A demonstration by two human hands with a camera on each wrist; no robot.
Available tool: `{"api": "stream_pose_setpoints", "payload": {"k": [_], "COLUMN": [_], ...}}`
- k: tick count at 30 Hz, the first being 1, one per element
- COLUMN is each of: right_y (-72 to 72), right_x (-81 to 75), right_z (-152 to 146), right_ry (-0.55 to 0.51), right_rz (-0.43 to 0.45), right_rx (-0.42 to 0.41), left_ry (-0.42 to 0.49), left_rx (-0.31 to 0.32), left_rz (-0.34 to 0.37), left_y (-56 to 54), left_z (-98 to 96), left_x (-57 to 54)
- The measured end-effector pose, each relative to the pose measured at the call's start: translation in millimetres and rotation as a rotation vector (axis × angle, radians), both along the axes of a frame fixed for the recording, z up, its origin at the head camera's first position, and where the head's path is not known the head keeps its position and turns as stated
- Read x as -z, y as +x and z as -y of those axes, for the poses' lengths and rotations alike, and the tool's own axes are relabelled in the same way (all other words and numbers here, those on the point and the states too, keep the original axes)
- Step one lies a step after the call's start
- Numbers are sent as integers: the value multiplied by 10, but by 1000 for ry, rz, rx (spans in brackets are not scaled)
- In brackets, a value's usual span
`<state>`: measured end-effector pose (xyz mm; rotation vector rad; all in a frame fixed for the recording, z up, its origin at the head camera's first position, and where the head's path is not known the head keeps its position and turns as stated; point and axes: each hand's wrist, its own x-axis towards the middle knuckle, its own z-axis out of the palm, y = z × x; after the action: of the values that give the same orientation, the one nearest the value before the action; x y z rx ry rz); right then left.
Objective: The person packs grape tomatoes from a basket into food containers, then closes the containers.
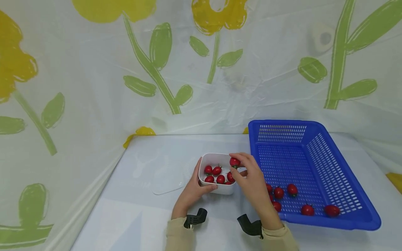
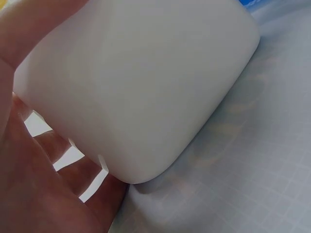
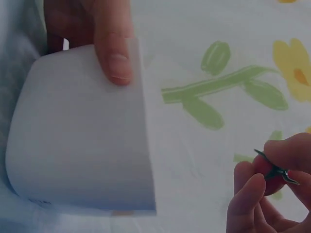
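A small white square container (image 1: 223, 189) stands on the table with several red cherry tomatoes (image 1: 216, 170) inside. My left hand (image 1: 195, 188) grips its left side, thumb along the front wall and fingers around the far side; the left wrist view shows the thumb over the white wall (image 2: 146, 87). Over the container's right rim, my right hand (image 1: 251, 174) pinches one cherry tomato (image 1: 234, 162) between thumb and fingers. In the right wrist view the green stalk of that tomato (image 3: 272, 174) shows between the fingertips.
To the right stands a big blue slotted basket (image 1: 342, 164), with several cherry tomatoes (image 1: 292, 190) toward its near side. A clear flat lid (image 1: 168, 181) lies on the white table left of the container. Behind hangs a flower-printed sheet (image 1: 251, 104).
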<state>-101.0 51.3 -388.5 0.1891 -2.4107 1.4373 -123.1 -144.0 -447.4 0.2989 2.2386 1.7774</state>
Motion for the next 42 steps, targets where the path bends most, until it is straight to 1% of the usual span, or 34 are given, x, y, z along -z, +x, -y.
{"api": "stream_pose_setpoints", "payload": {"k": [5,13,20,25,32,36,42], "right_y": [13,24,16,1,-23,-30,-38], "right_x": [52,126,239,329,414,432,445], "right_z": [116,250,317,347,355,354,355], "right_ry": [40,171,316,389,383,379,374], "right_rz": [4,-33,-79,-57,-62,-75,-56], "right_rx": [20,39,141,186,193,193,192], "left_ry": [6,21,37,42,21,5,-7], "left_rx": [9,2,3,-2,-9,-9,-8], "left_rz": [0,7,6,-4,1,9,9], "left_y": [8,-2,3,4,3,3,1], "left_z": [3,6,5,1,-3,6,11], "left_x": [-9,4,-10,-6,-6,-6,9]}}
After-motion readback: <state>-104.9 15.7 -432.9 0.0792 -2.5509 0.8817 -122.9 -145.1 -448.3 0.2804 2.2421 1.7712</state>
